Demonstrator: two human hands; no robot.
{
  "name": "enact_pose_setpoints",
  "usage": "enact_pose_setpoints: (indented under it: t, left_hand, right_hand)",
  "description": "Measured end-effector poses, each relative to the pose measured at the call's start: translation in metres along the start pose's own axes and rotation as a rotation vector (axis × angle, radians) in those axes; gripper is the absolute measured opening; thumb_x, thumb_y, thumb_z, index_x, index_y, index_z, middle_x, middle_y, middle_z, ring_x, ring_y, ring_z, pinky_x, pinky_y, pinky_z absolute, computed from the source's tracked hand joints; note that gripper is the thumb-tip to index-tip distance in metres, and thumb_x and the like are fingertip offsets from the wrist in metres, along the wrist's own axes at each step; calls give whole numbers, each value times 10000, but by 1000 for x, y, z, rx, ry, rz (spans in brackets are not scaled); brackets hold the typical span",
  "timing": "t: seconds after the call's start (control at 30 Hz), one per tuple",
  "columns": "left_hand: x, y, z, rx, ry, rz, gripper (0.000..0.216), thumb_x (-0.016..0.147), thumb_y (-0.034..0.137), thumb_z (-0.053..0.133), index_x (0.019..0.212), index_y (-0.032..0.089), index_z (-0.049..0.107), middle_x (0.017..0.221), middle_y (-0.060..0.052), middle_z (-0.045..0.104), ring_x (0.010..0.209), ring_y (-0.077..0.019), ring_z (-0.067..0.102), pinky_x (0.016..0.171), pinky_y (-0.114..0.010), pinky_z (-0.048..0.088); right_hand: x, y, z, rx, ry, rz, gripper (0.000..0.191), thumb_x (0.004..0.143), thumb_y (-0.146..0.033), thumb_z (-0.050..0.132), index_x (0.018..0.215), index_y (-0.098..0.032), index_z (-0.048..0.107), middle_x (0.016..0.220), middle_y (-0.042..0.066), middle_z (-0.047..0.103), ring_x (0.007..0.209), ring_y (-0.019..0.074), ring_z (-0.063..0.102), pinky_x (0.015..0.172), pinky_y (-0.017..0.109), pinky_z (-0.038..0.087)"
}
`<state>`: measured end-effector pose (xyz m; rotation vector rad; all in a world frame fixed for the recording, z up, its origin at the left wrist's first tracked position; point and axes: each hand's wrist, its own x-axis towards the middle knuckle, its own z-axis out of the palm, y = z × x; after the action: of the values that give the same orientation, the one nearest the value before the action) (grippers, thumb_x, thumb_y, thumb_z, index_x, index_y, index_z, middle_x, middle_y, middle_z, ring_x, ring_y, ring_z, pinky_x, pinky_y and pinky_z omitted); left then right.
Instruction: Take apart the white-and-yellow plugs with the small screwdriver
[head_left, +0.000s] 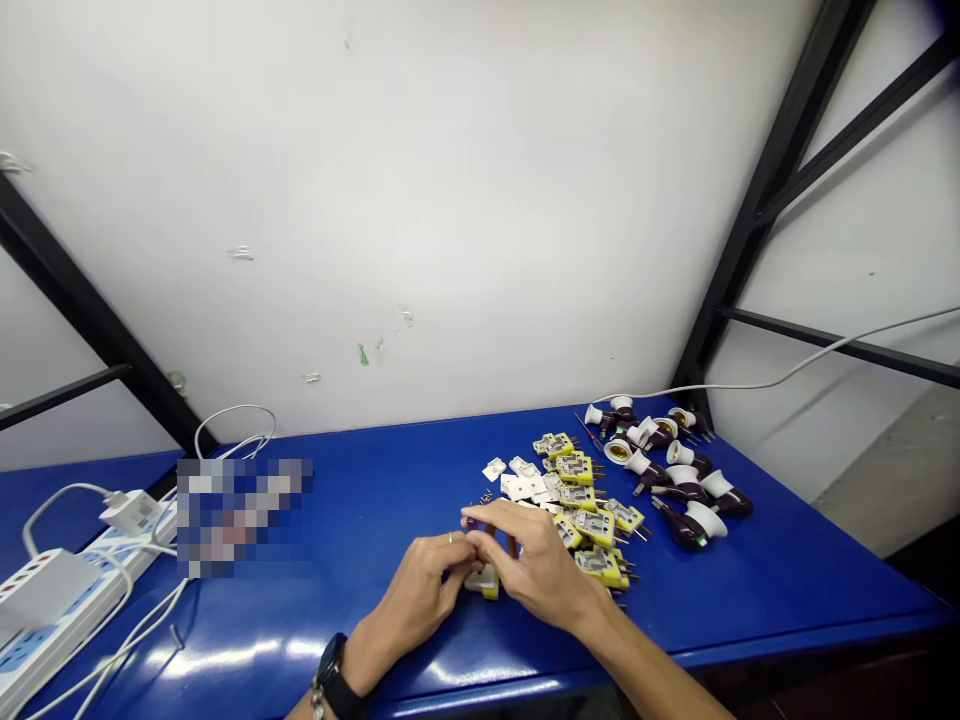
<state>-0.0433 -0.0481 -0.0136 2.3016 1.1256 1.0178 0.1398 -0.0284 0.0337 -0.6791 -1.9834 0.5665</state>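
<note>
Wall (450,200), white, fills the upper frame; blue bench (322,620) below. Power strip (82,600) lower left; dark-and-white lamp holders (682,535) heaped lower right. Two hands meet lower centre. Right hand (540,560): grip pinching a dark piece (471,523), too covered to name. Left hand (427,585): fingers curled in at a yellow-edged plug body (489,582) beneath; whether that grip pinches it, I can't tell from here. More yellow plug bodies (596,525) right of it, white plates (523,487) behind, tiny screws (486,496) beside those.

My judgement: brace the body level with the left, keep the right's push straight, mind the loose screws. Front edge (780,639) runs below the wrists. Right side crowded; better room leftward, short of the white cables (240,406).
</note>
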Motion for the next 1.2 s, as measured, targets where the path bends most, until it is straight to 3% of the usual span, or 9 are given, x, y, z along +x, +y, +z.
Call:
enact_pose_setpoints:
  t: [0.17, 0.33, 0.5, 0.67, 0.87, 1.0, 1.2]
  left_hand:
    - [0, 1, -1, -3, -27, -7, 291, 985, 130, 461, 826, 187, 699, 753, -14, 701, 658, -137, 620, 628, -214, 407]
    - [-1, -3, 1, -3, -28, -22, 293, 990, 153, 466, 785, 183, 672, 723, -11, 685, 640, -132, 604, 613, -211, 386]
    - [-1, -4, 2, -28, -55, -37, 296, 992, 148, 445, 798, 179, 667, 743, -16, 681, 656, -133, 599, 635, -213, 404]
    - [0, -1, 2, -46, -57, -45, 284, 987, 138, 444, 832, 184, 678, 781, -19, 703, 692, -141, 625, 665, -218, 432]
    - [0, -1, 1, -32, -81, -47, 291, 975, 106, 442, 831, 182, 684, 775, -18, 711, 687, -142, 635, 655, -223, 436]
    - [-1, -4, 3, -40, -67, -42, 286, 988, 129, 450, 827, 187, 679, 791, -19, 717, 707, -143, 644, 671, -219, 441]
    - [-2, -3, 3, -14, -71, -31, 296, 987, 116, 434, 825, 185, 672, 764, -13, 692, 667, -134, 613, 649, -215, 431]
  right_hand:
    - [0, -1, -1, -73, 91, 4, 74, 898, -203, 650, 897, -183, 721, 749, 43, 726, 659, 178, 662, 651, 287, 525]
    - [1, -2, -2, 3, 23, 68, 173, 902, -206, 660, 1060, -200, 729, 876, 43, 767, 737, 176, 688, 705, 286, 539]
    - [0, 0, -1, -48, 74, 70, 73, 889, -207, 664, 889, -186, 734, 760, 34, 723, 660, 166, 646, 662, 279, 519]
    - [0, 0, -2, -3, 8, 65, 161, 911, -208, 649, 1052, -199, 726, 858, 34, 749, 735, 168, 662, 735, 288, 523]
    - [0, 0, -1, -82, 78, 56, 87, 896, -232, 665, 887, -186, 738, 754, 36, 710, 671, 173, 637, 656, 287, 496]
    - [-1, 1, -2, -16, 32, 82, 165, 893, -229, 681, 1042, -199, 746, 828, 35, 747, 718, 174, 662, 688, 286, 513]
    - [-3, 3, 0, -113, 54, 10, 104, 908, -232, 656, 849, -184, 727, 738, 40, 710, 678, 182, 617, 645, 291, 469]
